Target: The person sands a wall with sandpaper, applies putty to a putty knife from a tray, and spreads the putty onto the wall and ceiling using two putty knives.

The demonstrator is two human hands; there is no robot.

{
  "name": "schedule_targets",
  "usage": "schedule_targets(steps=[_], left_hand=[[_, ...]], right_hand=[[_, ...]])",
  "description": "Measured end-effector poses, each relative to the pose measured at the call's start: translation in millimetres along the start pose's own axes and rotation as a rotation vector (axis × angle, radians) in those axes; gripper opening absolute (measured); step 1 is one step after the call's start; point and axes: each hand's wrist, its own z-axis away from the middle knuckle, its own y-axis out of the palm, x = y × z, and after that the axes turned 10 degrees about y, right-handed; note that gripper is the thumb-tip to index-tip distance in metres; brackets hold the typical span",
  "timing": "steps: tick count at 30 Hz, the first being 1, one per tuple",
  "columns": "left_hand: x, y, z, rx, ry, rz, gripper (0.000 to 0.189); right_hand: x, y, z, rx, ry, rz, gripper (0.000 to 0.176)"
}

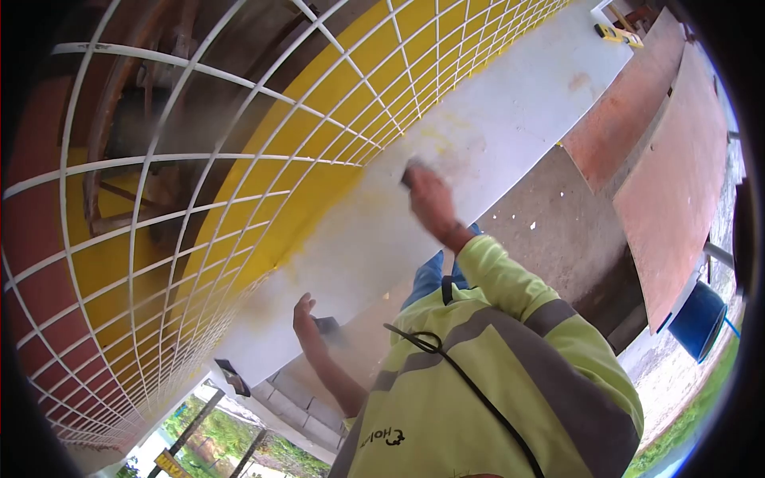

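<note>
My right hand [431, 205] is closed around a small dark block [409, 172], which presses on a long white slab [351, 239]. Pale and yellowish dust smears surround that spot. Lower left, my left hand [306, 319] is raised over the slab's near side with its fingers bent. A dark grey block [327, 326] shows against its palm side and seems to be in its grasp, though the grip is partly hidden. White wire mesh [291, 191] rises along the slab's far edge.
Behind the mesh is a yellow and dark red wall [303, 215]. A yellow spirit level [617, 35] lies at the slab's far right end. Reddish boards [673, 183] and a blue bucket [698, 322] stand to the right. A black-and-white item [232, 378] sits at the slab's left end.
</note>
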Motion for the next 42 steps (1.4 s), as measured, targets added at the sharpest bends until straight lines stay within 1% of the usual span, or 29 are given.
schedule_targets(steps=[1, 2, 4, 6, 7, 8, 9, 10, 11, 12, 13, 14, 16, 19, 21, 22, 23, 26, 29, 30, 31, 32, 33, 34, 36, 38, 39, 40, 42], left_hand=[[-7, 5, -2, 0.007, 0.009, 0.004, 0.045], [-15, 10, -3, 0.015, 0.016, 0.006, 0.045], [-21, 17, -4, 0.034, 0.056, 0.006, 0.045], [-21, 18, -4, 0.055, 0.122, -0.001, 0.045], [-21, 17, -3, 0.043, 0.106, -0.001, 0.045], [-21, 14, 0, 0.03, 0.087, -0.001, 0.045], [-19, 12, 3, 0.015, 0.067, 0.001, 0.045], [-13, 7, 5, 0.004, 0.06, -0.007, 0.045], [-5, 1, 7, -0.007, 0.054, -0.013, 0.045], [2, -3, 9, -0.019, 0.05, -0.015, 0.045], [9, -6, 10, -0.029, 0.037, 0.007, 0.044], [16, -9, 10, -0.037, 0.024, 0.029, 0.044], [20, -11, 12, -0.034, 0.034, 0.045, 0.044], [14, -11, 7, -0.004, 0.098, 0.03, 0.044], [4, -9, 2, 0.013, 0.137, 0.032, 0.045], [-2, -7, -1, 0.008, 0.118, 0.016, 0.044], [-8, -5, -6, 0.003, 0.102, 0.0, 0.044], [-2, -7, -15, 0.032, 0.108, -0.023, 0.044], [3, -12, -12, 0.047, 0.135, -0.023, 0.043], [2, -13, -13, 0.051, 0.152, -0.019, 0.043], [6, -14, -13, 0.052, 0.144, -0.01, 0.043], [11, -19, -14, 0.053, 0.136, -0.002, 0.043], [16, -22, -16, 0.051, 0.129, 0.011, 0.043], [20, -24, -18, 0.041, 0.115, 0.015, 0.043], [24, -26, -23, 0.033, 0.085, 0.02, 0.043], [23, -21, -30, 0.05, 0.076, 0.032, 0.044], [20, -20, -33, 0.061, 0.073, 0.032, 0.044], [15, -18, -35, 0.082, 0.114, 0.025, 0.045], [3, -11, -38, 0.129, 0.198, 0.018, 0.048]], right_hand=[[17, 29, 26, 0.018, -0.099, -0.001, 0.047], [38, 38, 45, 0.11, -0.183, 0.142, 0.049], [56, 66, 62, 0.443, -0.225, 0.306, 0.051], [48, 73, 59, 0.321, -0.228, 0.379, 0.051], [43, 78, 52, 0.26, -0.233, 0.415, 0.051], [23, 83, 39, -0.001, -0.213, 0.356, 0.054], [7, 70, 13, 0.082, -0.045, 0.308, 0.052], [-20, 60, -12, 0.005, 0.022, 0.308, 0.049], [-32, 31, -40, -0.057, 0.151, 0.202, 0.037], [-48, 9, -60, -0.161, 0.188, 0.184, 0.024], [-57, -12, -73, -0.234, 0.225, 0.173, 0.019], [-46, -37, -79, -0.186, 0.311, 0.126, 0.021], [-21, -41, -60, -0.211, 0.236, 0.093, 0.023], [24, 8, 21, 0.099, 0.085, 0.031, 0.033], [63, 34, 83, 0.254, -0.08, 0.045, 0.027], [76, 43, 101, 0.39, -0.083, 0.061, 0.022], [87, 49, 111, 0.488, -0.113, 0.199, 0.023], [80, 55, 113, 0.495, -0.043, 0.161, 0.028], [22, 54, 78, 0.172, 0.162, 0.163, 0.055], [-5, 37, 51, 0.17, 0.288, 0.141, 0.056], [-27, 14, 29, 0.064, 0.356, 0.142, 0.055], [-42, -12, 11, 0.017, 0.436, 0.209, 0.053], [-64, -27, -2, -0.171, 0.389, 0.176, 0.017], [-46, -64, -15, -0.1, 0.499, 0.181, 0.015], [-24, -78, -3, -0.046, 0.487, 0.204, 0.019], [-10, -30, 47, -0.055, 0.223, 0.139, 0.021], [21, -17, 71, 0.064, 0.18, 0.083, 0.031], [36, 9, 102, 0.059, 0.056, 0.104, 0.04], [49, 40, 127, 0.451, 0.031, 0.197, 0.046]])
